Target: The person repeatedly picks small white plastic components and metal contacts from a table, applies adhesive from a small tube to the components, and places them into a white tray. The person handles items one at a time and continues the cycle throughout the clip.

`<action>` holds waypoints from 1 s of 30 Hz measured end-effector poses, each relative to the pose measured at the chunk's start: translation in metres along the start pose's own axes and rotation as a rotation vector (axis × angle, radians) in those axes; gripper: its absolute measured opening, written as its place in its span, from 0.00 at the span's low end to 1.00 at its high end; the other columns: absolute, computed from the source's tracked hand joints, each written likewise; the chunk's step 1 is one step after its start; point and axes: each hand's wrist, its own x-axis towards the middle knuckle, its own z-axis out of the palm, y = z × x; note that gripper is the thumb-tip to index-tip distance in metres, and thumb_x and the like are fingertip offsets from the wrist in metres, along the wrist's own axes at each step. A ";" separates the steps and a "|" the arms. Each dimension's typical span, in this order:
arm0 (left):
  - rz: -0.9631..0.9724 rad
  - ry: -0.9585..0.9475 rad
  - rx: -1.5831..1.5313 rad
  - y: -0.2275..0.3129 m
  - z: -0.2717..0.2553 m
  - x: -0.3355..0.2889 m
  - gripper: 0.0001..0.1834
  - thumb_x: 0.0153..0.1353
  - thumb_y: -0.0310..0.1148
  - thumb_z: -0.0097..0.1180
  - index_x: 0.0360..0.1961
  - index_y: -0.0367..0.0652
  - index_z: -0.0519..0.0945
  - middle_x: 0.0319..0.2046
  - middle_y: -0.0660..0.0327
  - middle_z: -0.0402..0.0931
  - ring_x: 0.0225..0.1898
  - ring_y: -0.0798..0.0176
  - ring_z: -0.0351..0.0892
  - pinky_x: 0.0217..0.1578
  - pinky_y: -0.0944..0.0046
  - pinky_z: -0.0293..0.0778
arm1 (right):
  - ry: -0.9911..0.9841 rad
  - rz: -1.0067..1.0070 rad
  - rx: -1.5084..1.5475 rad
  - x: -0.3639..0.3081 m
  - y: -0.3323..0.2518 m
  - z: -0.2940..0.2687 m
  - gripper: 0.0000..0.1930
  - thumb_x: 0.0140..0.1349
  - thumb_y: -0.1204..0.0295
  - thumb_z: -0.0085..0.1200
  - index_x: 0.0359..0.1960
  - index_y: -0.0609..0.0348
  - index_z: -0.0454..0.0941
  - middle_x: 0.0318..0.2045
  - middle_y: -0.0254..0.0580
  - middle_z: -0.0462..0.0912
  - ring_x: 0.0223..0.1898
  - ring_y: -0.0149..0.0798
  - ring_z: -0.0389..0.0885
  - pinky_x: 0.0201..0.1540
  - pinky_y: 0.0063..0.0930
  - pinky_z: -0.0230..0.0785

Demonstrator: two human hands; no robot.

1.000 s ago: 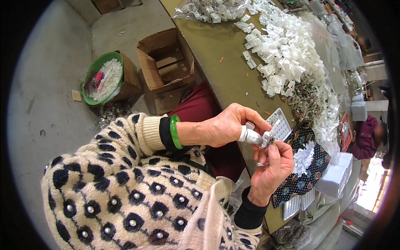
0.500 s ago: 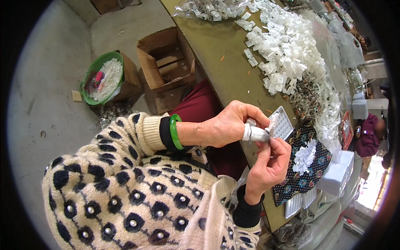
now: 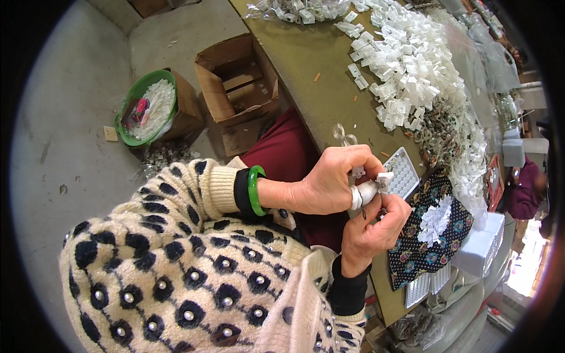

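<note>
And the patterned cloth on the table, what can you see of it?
The patterned cloth is black with multicoloured, flower-like motifs and looks like soft fabric. It lies spread on the olive table, to the right of the right hand. A heap of small white pieces rests on it. Whether the hand touches its edge, I cannot tell.

Past my left hand (image 3: 329, 182), free tabletop (image 3: 315, 56) is stretching ahead; heaped white parts (image 3: 406, 62) are blocking its right, a white tray (image 3: 402, 172) lying near.

The held piece (image 3: 385, 179) looks smooth plastic, the bangle (image 3: 253, 191) glossy, the carton (image 3: 212, 91) matt cardboard, the sweater (image 3: 176, 270) fuzzy knit.
</note>
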 end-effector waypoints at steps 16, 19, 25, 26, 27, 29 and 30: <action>-0.927 0.066 -0.951 0.007 -0.003 0.004 0.06 0.57 0.24 0.60 0.36 0.36 0.78 0.26 0.64 0.77 0.21 0.73 0.74 0.21 0.73 0.70 | -0.098 0.752 0.811 -0.001 -0.002 -0.004 0.06 0.67 0.74 0.54 0.38 0.62 0.71 0.31 0.36 0.77 0.28 0.26 0.71 0.31 0.19 0.64; -0.814 0.001 -0.934 0.004 -0.008 0.002 0.13 0.58 0.25 0.61 0.44 0.34 0.77 0.31 0.61 0.79 0.23 0.71 0.77 0.26 0.72 0.74 | -0.133 1.026 1.250 0.001 -0.002 -0.008 0.06 0.66 0.77 0.54 0.40 0.61 0.71 0.31 0.40 0.79 0.27 0.28 0.72 0.31 0.20 0.65; -0.613 -0.056 -0.884 0.007 -0.008 -0.009 0.18 0.62 0.29 0.61 0.51 0.34 0.72 0.35 0.59 0.77 0.29 0.68 0.81 0.30 0.67 0.81 | -0.207 1.080 1.481 -0.003 0.004 -0.008 0.08 0.65 0.78 0.54 0.44 0.63 0.71 0.33 0.38 0.79 0.30 0.28 0.75 0.35 0.23 0.68; -0.627 -0.051 -0.828 0.007 -0.008 -0.007 0.18 0.63 0.29 0.60 0.51 0.34 0.71 0.36 0.56 0.78 0.32 0.64 0.83 0.32 0.63 0.83 | -0.213 1.055 1.355 -0.004 0.005 -0.010 0.09 0.66 0.78 0.54 0.45 0.64 0.71 0.34 0.38 0.79 0.32 0.28 0.75 0.37 0.23 0.69; -0.613 -0.067 -0.858 0.006 -0.008 -0.006 0.18 0.63 0.29 0.61 0.51 0.34 0.72 0.37 0.56 0.78 0.33 0.63 0.84 0.33 0.63 0.83 | -0.219 1.027 1.230 -0.004 0.006 -0.011 0.10 0.66 0.78 0.54 0.46 0.64 0.71 0.35 0.37 0.78 0.33 0.27 0.76 0.39 0.23 0.70; -0.635 -0.082 -0.892 0.006 -0.011 -0.004 0.18 0.62 0.30 0.61 0.50 0.33 0.72 0.37 0.55 0.79 0.33 0.61 0.84 0.34 0.62 0.84 | -0.181 0.823 0.991 0.000 0.016 -0.013 0.10 0.67 0.79 0.50 0.48 0.67 0.72 0.40 0.36 0.78 0.42 0.28 0.75 0.46 0.20 0.68; -0.670 -0.078 -0.901 0.006 -0.013 -0.004 0.18 0.62 0.29 0.61 0.50 0.33 0.72 0.37 0.55 0.79 0.34 0.60 0.84 0.35 0.62 0.84 | -0.172 0.722 0.766 0.004 0.022 -0.013 0.08 0.67 0.79 0.50 0.46 0.68 0.73 0.39 0.37 0.78 0.40 0.29 0.76 0.45 0.21 0.69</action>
